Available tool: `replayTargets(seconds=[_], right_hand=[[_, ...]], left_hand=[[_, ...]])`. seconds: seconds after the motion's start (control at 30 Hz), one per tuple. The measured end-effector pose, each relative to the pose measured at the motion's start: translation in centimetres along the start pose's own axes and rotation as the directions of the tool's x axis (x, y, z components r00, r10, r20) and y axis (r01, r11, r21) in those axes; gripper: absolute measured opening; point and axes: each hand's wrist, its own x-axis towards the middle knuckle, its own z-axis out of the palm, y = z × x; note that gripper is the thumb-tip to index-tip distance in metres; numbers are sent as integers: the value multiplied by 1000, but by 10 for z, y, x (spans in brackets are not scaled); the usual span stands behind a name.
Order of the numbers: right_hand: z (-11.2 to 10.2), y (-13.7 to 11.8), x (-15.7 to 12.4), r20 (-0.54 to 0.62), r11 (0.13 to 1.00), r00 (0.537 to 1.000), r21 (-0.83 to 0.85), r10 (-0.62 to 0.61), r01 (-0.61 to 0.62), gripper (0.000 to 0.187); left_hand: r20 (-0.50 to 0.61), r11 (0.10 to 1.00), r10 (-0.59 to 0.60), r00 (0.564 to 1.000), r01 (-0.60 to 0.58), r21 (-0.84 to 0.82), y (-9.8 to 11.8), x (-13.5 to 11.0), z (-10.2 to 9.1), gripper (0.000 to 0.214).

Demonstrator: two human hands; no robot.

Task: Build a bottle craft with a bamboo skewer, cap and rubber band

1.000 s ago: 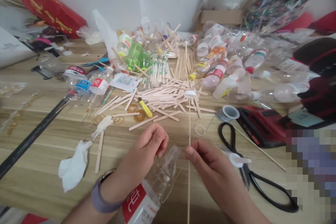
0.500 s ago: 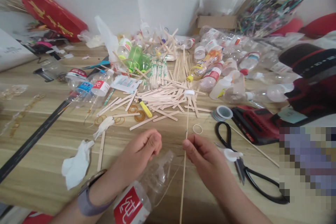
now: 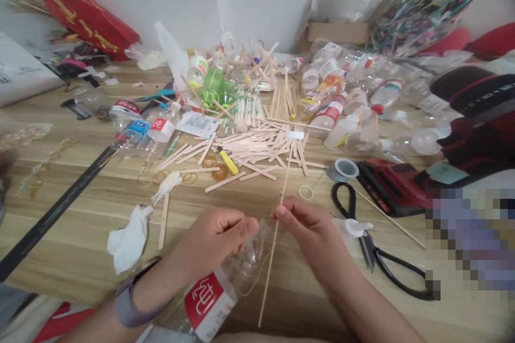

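My right hand [image 3: 303, 222] pinches a thin wooden stick [image 3: 270, 265] between thumb and forefinger, with a small knot-like spot just above the fingertips. At the stick's upper end a white bottle cap [image 3: 295, 134] shows. My left hand [image 3: 227, 233] is closed, thumb against the curled fingers, a little left of the stick; whatever it holds, if anything, is hidden. Beneath it lies a clear plastic bottle [image 3: 231, 300] with a red and white label, partly covered by my forearm. A thin thread [image 3: 257, 283] curves between the bottle and the stick.
Black-handled scissors [image 3: 396, 270], a small white nozzle bottle [image 3: 354, 226], a tape roll [image 3: 343, 169] and a red-black power tool [image 3: 390, 185] lie right. Flat wooden sticks [image 3: 257, 147] pile up ahead, plastic bottles behind. White gloves [image 3: 131, 238] and a dark rod [image 3: 60, 209] lie left.
The stick has tilted, its lower end swinging left and rising into view. My left hand has come closer to the right hand's fingertips. The whole view has shifted slightly.
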Motion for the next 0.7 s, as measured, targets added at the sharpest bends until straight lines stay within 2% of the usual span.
replayTargets(seconds=[0.1,0.23,0.33,0.43,0.5,0.57,0.63,0.7], right_hand=[[3,-3,-1,1,995,999,89,39,-39,27],[8,-5,-2,-8,984,997,161,83,-80,28],[10,-6,-1,-14,986,997,146,80,-77,29],[8,-7,-2,-8,993,998,101,66,-65,31],[3,-10,-6,-9,1000,1000,10,24,-24,33],[-5,-15,-12,-9,987,998,-149,-54,52,32],[-14,-21,-20,-5,933,986,-323,-167,156,27],[-26,-26,-26,-2,836,953,-481,-303,265,21]], left_hand=[[-19,998,-17,1000,16,-57,6,-6,5,29],[62,986,-95,994,102,-131,14,-12,18,29],[123,962,-138,983,162,-217,18,-12,26,22],[157,937,-122,980,166,-308,19,-13,26,22],[167,934,-84,982,136,-330,19,-14,22,24],[178,936,-59,982,117,-332,17,-16,16,26],[180,933,-44,983,105,-344,14,-18,11,29],[166,928,-17,986,77,-365,12,-19,7,33]])
